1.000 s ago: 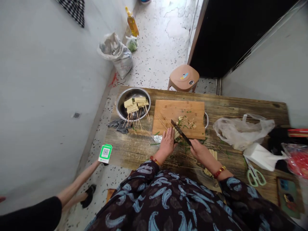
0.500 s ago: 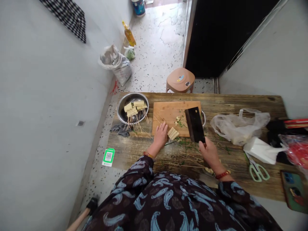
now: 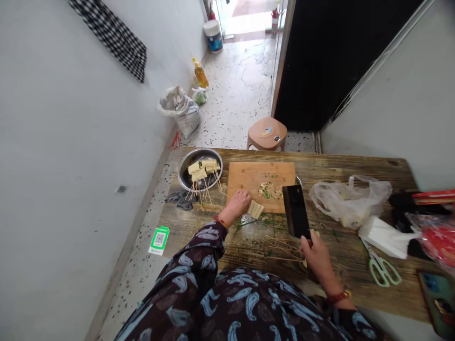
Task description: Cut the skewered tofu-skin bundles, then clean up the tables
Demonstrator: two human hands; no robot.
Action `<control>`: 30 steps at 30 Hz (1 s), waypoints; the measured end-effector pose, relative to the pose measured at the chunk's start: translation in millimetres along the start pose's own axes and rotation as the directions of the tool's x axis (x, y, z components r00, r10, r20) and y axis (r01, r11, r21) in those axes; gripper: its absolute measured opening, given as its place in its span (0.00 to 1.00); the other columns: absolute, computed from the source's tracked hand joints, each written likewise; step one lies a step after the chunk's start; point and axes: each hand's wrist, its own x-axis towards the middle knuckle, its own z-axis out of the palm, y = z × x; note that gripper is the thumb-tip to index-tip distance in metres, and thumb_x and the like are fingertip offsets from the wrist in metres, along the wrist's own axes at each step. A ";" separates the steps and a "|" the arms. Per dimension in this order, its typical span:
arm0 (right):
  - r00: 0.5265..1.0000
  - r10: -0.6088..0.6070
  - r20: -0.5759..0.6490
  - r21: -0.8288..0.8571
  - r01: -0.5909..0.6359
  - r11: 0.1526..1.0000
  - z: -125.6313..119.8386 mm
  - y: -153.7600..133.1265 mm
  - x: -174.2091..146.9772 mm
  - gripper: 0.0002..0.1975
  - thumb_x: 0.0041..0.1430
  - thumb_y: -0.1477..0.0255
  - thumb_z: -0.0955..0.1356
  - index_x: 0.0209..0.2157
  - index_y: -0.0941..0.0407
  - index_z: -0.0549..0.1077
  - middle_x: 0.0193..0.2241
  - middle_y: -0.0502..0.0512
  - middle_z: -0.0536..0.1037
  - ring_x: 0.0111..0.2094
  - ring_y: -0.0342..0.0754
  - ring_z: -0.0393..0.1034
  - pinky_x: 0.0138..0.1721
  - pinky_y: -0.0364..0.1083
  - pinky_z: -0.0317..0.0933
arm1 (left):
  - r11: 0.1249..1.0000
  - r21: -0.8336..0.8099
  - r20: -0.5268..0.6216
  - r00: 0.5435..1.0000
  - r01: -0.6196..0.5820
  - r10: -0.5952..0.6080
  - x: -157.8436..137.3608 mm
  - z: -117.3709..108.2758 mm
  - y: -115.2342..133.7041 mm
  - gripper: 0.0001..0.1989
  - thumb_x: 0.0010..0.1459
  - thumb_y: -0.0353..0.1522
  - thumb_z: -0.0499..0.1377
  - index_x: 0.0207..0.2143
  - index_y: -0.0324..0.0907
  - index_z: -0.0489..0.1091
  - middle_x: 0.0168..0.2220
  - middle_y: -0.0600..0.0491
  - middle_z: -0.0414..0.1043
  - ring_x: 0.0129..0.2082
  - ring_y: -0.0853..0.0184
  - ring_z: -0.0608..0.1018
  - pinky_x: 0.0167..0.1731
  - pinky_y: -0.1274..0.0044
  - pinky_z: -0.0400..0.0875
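In my right hand (image 3: 314, 251) is the handle of a cleaver (image 3: 296, 210), its dark, broad blade tilted over the right edge of the wooden cutting board (image 3: 245, 177). My left hand (image 3: 240, 203), fingers bent together, grips at the left end of skewered tofu-skin rolls (image 3: 255, 209) by the board's near edge. The fingers hide most of the sticks there. Chopped scraps with green bits (image 3: 270, 190) lie on the board. To the left, a metal bowl (image 3: 182, 176) holds more skewered rolls (image 3: 199, 174), their sticks poking over its near rim.
Loose sticks (image 3: 284, 258) and green stems lie along the table's near side. On the right are a plastic bag (image 3: 355, 196), tissues (image 3: 386, 237), scissors (image 3: 380, 270) and a phone (image 3: 435, 296). A stool (image 3: 267, 132) stands beyond the table. A dark cloth (image 3: 183, 200) lies beside the bowl.
My right hand has drawn the cleaver toward me and slightly right, off most of the board. My left hand's fingers have bent in by the rolls. The view has tipped upward.
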 end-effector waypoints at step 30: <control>0.983 0.151 0.102 0.018 -0.154 0.988 46.2 -47.0 -15.3 0.17 0.51 0.52 0.61 0.31 0.52 0.66 0.17 0.49 0.73 0.19 0.50 0.69 0.23 0.47 0.60 | 0.029 -0.994 -0.080 0.517 -0.107 -0.852 -131.5 -92.1 -160.6 0.15 0.37 0.34 0.68 0.24 0.38 0.67 0.18 0.57 0.70 0.15 0.78 0.64 0.17 0.82 0.54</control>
